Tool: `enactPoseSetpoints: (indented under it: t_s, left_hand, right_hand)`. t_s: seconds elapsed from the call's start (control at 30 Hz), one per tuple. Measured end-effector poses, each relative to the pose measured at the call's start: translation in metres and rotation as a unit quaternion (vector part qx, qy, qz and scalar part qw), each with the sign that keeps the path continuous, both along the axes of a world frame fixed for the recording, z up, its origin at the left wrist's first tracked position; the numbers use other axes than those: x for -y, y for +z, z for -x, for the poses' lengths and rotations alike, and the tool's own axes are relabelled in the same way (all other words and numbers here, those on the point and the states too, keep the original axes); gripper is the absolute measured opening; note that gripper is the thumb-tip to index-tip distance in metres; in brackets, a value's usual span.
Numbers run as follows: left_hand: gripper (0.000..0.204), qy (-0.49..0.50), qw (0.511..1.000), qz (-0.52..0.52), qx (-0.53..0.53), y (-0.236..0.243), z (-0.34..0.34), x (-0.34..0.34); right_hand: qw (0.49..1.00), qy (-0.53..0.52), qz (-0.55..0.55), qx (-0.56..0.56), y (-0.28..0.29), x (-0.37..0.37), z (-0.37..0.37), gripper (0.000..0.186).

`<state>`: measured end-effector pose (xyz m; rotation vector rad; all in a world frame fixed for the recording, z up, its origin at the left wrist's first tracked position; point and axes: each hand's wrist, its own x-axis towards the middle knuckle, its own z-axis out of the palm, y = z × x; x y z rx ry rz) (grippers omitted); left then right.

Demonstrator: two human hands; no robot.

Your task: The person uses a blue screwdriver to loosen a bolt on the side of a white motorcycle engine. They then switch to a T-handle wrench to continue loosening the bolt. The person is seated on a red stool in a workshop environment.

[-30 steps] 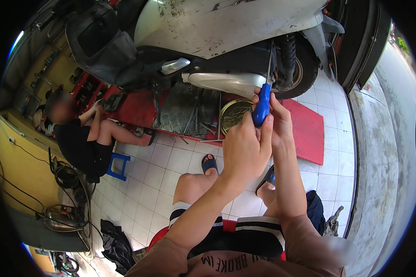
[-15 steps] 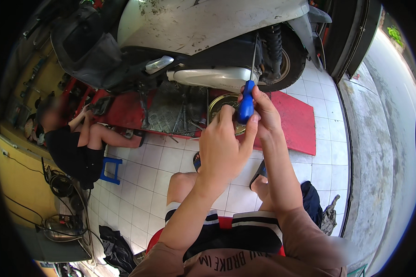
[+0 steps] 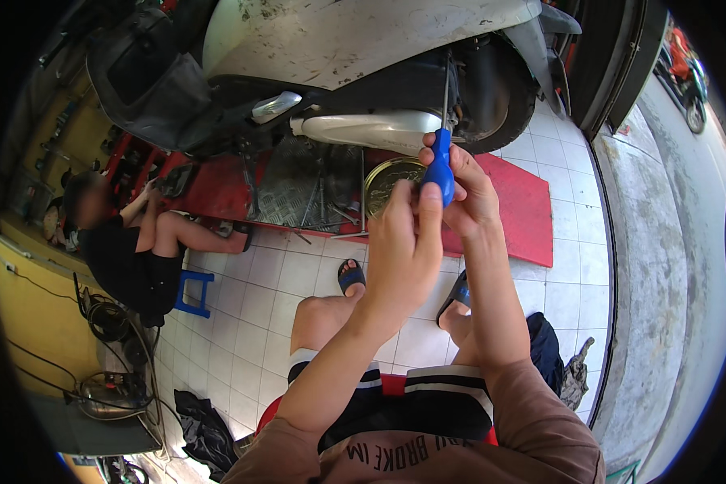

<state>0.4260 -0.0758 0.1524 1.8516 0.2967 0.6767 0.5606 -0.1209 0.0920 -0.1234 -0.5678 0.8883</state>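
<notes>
I hold a screwdriver (image 3: 440, 165) with a blue handle and long metal shaft, angled up toward a scooter (image 3: 371, 44). Its tip reaches the dark area beside the rear wheel, above a silver cover (image 3: 359, 127); exact contact is too small to tell. My left hand (image 3: 403, 246) is closed at the handle's butt, thumb pressed against it. My right hand (image 3: 477, 202) wraps fingers round the handle from the right. A round metal pan (image 3: 377, 173) with unclear contents lies below the cover, partly behind my hands.
A red platform (image 3: 520, 218) carries loose tools (image 3: 339, 214) under the scooter. At left a co-worker (image 3: 121, 270) sits on a blue stool (image 3: 196, 294), hands on a dark object, near coiled hoses (image 3: 109, 323). Dark cloths (image 3: 544, 347) lie at right. A motorbike (image 3: 690, 97) is on the street outside.
The view has shifted, moving the scene up and left. My hands and screwdriver sit slightly higher, still gripping. A motorbike has appeared on the street, and the scooter's rear wheel area now looks blurred.
</notes>
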Motion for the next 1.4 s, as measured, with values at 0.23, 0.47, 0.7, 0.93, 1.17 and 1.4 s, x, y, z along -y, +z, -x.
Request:
enactPoseSetpoints:
  t_s: [0.23, 0.47, 0.7, 0.93, 1.17, 1.4]
  left_hand:
    - [0.046, 0.034, 0.984, -0.151, -0.084, 0.008, -0.002, 0.008]
    - [0.068, -0.082, 0.941, 0.324, -0.057, -0.006, -0.008, 0.01]
    - [0.051, 0.012, 1.0, 0.0, -0.016, 0.007, -0.005, 0.004]
    - [0.039, 0.022, 0.997, -0.079, 0.0, 0.011, -0.006, 0.01]
    - [0.038, 0.011, 1.0, 0.01, 0.018, -0.003, -0.005, 0.014]
    - [0.047, 0.023, 0.987, -0.135, -0.081, 0.007, -0.003, 0.011]
  right_hand:
    - [0.977, -0.067, 0.177, -0.096, 0.006, 0.003, 0.007, 0.034]
    - [0.998, 0.049, -0.013, 0.024, 0.007, 0.003, 0.001, 0.052]
    - [0.999, -0.036, 0.013, 0.007, -0.003, 0.001, 0.0, 0.037]
    - [1.0, -0.007, 0.012, 0.009, 0.008, 0.006, 0.005, 0.051]
    - [0.997, 0.025, -0.07, 0.002, -0.009, -0.006, -0.003, 0.048]
    - [0.998, -0.013, 0.044, -0.049, -0.004, -0.001, 0.003, 0.042]
